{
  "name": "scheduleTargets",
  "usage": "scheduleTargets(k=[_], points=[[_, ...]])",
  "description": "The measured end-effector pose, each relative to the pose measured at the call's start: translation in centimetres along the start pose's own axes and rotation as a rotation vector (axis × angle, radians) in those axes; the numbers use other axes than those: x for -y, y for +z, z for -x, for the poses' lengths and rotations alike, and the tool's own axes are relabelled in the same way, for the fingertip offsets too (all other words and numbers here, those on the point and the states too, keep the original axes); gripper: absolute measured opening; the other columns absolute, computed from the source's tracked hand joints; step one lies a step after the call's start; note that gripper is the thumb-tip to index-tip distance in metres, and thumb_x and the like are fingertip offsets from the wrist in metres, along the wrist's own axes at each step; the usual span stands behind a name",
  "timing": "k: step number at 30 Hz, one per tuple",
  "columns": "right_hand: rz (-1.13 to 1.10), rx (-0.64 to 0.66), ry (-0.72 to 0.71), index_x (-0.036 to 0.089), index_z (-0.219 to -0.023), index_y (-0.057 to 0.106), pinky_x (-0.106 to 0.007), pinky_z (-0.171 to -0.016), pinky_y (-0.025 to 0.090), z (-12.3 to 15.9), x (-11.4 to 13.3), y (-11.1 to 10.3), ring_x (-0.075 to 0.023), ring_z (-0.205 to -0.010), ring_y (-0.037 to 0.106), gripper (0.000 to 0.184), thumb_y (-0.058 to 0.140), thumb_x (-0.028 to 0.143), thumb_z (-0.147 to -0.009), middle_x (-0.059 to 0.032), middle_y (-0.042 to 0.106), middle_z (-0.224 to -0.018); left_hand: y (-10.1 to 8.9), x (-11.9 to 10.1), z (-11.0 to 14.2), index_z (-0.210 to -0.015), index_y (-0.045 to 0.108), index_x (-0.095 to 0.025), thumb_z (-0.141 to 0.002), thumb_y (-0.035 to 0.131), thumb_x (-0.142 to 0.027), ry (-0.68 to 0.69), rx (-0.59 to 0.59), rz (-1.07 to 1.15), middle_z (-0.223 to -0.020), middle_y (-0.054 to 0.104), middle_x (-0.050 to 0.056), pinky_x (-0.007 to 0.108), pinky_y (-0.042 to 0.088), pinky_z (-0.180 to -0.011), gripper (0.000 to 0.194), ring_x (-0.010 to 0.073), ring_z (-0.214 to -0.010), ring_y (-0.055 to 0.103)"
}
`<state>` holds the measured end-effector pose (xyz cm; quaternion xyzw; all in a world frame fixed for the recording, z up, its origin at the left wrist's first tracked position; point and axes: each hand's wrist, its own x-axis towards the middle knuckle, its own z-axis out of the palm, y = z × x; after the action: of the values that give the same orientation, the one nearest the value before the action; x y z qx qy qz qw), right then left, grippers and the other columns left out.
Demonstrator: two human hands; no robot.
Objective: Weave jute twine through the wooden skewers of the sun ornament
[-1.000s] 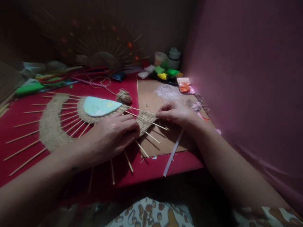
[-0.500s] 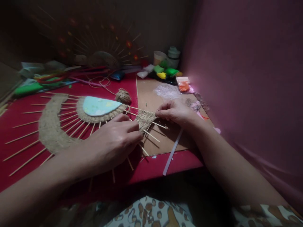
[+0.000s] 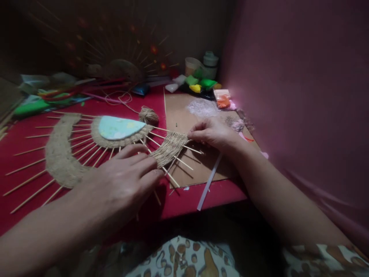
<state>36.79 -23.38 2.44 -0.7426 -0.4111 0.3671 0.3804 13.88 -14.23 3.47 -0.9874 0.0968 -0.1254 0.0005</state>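
Note:
A fan-shaped weaving of thin wooden sticks and twine lies in front of me, with a pale blue half-disc (image 3: 121, 127) at its centre. Its wide woven twine band (image 3: 170, 148) crosses the sticks, partly covered by my left hand. My left hand (image 3: 131, 169) is closed over the band's lower middle, fingers bent across the sticks; its grip underneath is hidden. At the band's right end, my right hand (image 3: 211, 134) pinches the edge between thumb and fingers. Just behind the half-disc sits a ball of twine (image 3: 148, 115), its loose strand looping back leftwards.
A brown board (image 3: 178, 104) lies under the right end on the red table cover (image 3: 184, 202). A translucent strip (image 3: 209, 184) overhangs the front edge. Behind are colourful clay packets (image 3: 207, 84), a cup (image 3: 192, 66) and another stick fan (image 3: 123, 67). Pink cloth (image 3: 300, 96) hangs at right.
My left hand has slid left and slightly down along the woven band, uncovering more of it. My right hand keeps its pinch at the right end. The whole view has shifted slightly.

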Motion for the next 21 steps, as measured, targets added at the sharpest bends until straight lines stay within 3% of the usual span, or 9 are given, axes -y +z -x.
scheduleTargets(k=[4, 9, 12, 18, 21], points=[[0.001, -0.001, -0.01, 0.012, -0.072, 0.068, -0.022, -0.041, 0.029, -0.1, -0.1, 0.1, -0.0065, -0.042, 0.043, 0.008, 0.064, 0.018, -0.071, 0.003, 0.052, -0.049, 1.2, -1.7, -0.6, -0.083, 0.064, -0.015, -0.094, 0.029, -0.013, 0.036, -0.105, 0.018, -0.079, 0.063, 0.007, 0.045, 0.04, -0.092, 0.036, 0.0202, -0.077, 0.056], [0.007, 0.0, -0.026, 0.011, -0.072, 0.068, -0.024, -0.042, 0.028, -0.2, -0.3, 0.0, -0.0071, -0.043, 0.043, 0.01, 0.064, 0.02, -0.071, 0.0019, 0.051, -0.049, 1.8, -4.0, -1.1, -0.074, 0.063, -0.014, -0.093, 0.028, -0.01, 0.035, -0.112, 0.0, -0.07, 0.058, 0.007, 0.037, 0.042, -0.07, 0.04, 0.0186, -0.065, 0.049], [0.021, -0.003, -0.03, 0.011, -0.07, 0.068, -0.024, -0.043, 0.028, -0.2, -0.3, 0.0, -0.0067, -0.043, 0.043, 0.01, 0.064, 0.02, -0.072, 0.0021, 0.051, -0.049, 2.0, -4.7, -1.2, -0.073, 0.064, -0.014, -0.091, 0.028, -0.009, 0.031, -0.121, -0.091, -0.071, 0.06, 0.008, 0.036, 0.041, -0.066, 0.041, 0.0197, -0.065, 0.05], [0.017, -0.006, -0.048, 0.012, -0.067, 0.066, -0.024, -0.043, 0.029, -0.1, -0.2, 0.0, -0.0065, -0.043, 0.042, 0.009, 0.064, 0.02, -0.072, 0.0029, 0.049, -0.049, 0.6, -3.9, -0.5, -0.07, 0.067, -0.012, -0.088, 0.026, -0.004, 0.071, -0.027, -0.159, -0.068, 0.06, 0.01, 0.041, 0.042, -0.075, 0.045, 0.0213, -0.064, 0.052], [0.019, 0.004, -0.058, 0.013, -0.064, 0.064, -0.024, -0.042, 0.029, -0.1, -0.3, 0.0, -0.0066, -0.043, 0.042, 0.01, 0.064, 0.02, -0.072, 0.0026, 0.049, -0.049, -0.6, -2.2, 0.7, -0.078, 0.066, -0.012, -0.09, 0.028, -0.006, -0.035, 0.028, -0.159, -0.077, 0.06, 0.011, 0.043, 0.039, -0.076, 0.041, 0.0236, -0.072, 0.051]])
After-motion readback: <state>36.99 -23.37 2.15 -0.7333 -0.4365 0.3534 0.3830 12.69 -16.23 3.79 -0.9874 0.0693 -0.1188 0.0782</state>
